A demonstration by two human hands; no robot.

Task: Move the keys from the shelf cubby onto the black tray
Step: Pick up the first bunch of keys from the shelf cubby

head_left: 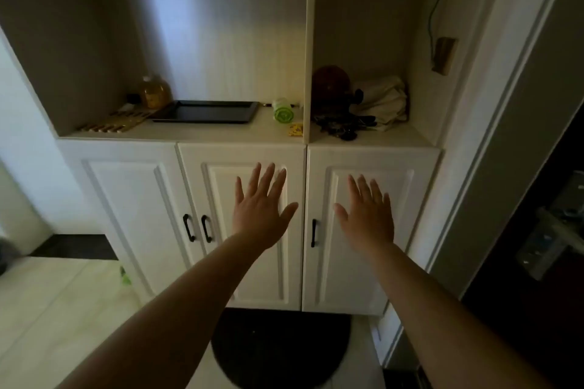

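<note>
A dark bunch of keys point(343, 127) lies near the front of the narrow right cubby, below a red round object and a white cloth. The black tray point(205, 111) rests flat in the wide left cubby, with nothing on it. My left hand point(260, 210) is held out flat with fingers spread in front of the middle cabinet door, well below the shelf. My right hand point(368, 215) is also spread open, in front of the right door, below the keys. Neither hand touches anything.
A white divider point(309, 73) separates the two cubbies. Left cubby: a wooden trivet point(118, 121), an amber bottle point(155, 92), a green roll point(282, 110), a small yellow item point(295, 130). Right cubby: a red round object point(330, 82) and white cloth point(384, 101). A dark mat point(281, 347) lies on the floor.
</note>
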